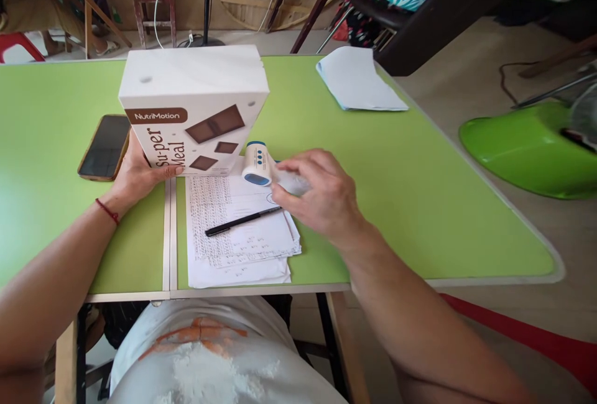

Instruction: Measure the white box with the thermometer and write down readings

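A white box (pixel 196 81) printed "NutriMotion Su-per Meal" stands on the green table with its front toward me. My left hand (pixel 135 171) grips its lower left corner, thumb across the bottom of the front face. Pinched in my right hand (pixel 321 192) is a white-and-blue infrared thermometer (pixel 255 165), just right of the box and above some papers. Its blue oval end faces me; fingers cover part of its handle. Under it lie stacked handwritten sheets (pixel 209 267), with a black pen (pixel 242 222) resting across them, near my right fingertips.
A phone (pixel 105 146) in a brown case lies left of the box. Folded white papers (pixel 357 81) sit at the table's far right. The green table (pixel 420 205) has a seam left of the sheets. Beyond its right edge is a bright green plastic object (pixel 527 149).
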A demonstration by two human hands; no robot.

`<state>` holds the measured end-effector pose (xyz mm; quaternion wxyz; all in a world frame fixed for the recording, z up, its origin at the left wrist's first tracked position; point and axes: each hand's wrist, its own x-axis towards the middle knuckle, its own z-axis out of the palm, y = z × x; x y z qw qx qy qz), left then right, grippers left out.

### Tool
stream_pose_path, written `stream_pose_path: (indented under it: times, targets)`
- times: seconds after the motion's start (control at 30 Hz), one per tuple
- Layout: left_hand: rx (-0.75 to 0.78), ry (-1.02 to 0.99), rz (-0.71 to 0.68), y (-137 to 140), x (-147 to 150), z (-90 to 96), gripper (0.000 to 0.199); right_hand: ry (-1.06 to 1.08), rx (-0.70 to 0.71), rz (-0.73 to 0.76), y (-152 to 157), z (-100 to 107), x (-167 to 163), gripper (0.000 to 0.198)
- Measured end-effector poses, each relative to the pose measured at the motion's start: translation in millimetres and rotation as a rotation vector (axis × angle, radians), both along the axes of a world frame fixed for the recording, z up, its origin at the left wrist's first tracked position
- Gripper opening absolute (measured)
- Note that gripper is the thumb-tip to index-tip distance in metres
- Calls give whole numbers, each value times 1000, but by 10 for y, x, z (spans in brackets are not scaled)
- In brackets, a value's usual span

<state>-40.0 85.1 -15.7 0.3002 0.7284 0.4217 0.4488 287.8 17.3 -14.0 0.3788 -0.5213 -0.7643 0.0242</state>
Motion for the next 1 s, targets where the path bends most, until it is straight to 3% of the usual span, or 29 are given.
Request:
stream_pose_path:
  times: [0.13, 0.27, 0.37, 0.47, 0.53, 0.57, 0.67, 0.83, 1.0]
  targets:
    - [10, -8, 18, -10, -13, 19, 97, -155, -139, -97, 88, -156, 16, 51]
    - [-33, 37, 92, -70, 2, 54, 92, -190, -129, -126, 135, -293, 39, 45]
    - [-36, -2, 130, -148, 53, 135, 95, 4, -67, -147, 116, -223, 25, 42]
    - [-142, -107, 122, -255, 131, 256, 93, 430, -65, -94, -4, 53, -71, 35]
    - [-221, -150, 129, -329, 183, 320, 91, 737, -167, 86, -128, 275, -189, 27]
    - [-252, -144, 142, -361, 206, 341, 92, 843, -294, 229, -191, 371, -262, 28]
    - [-310, -61, 196, -426, 257, 360, 95, 1013, -605, 412, -341, 516, -501, 33]
    - [-315, 7, 206, -445, 288, 365, 89, 1115, -806, 516, -437, 332, -756, 37]
    - [-271, 13, 136, -448, 282, 409, 70, 1026, -810, 430, -448, 164, -747, 30]
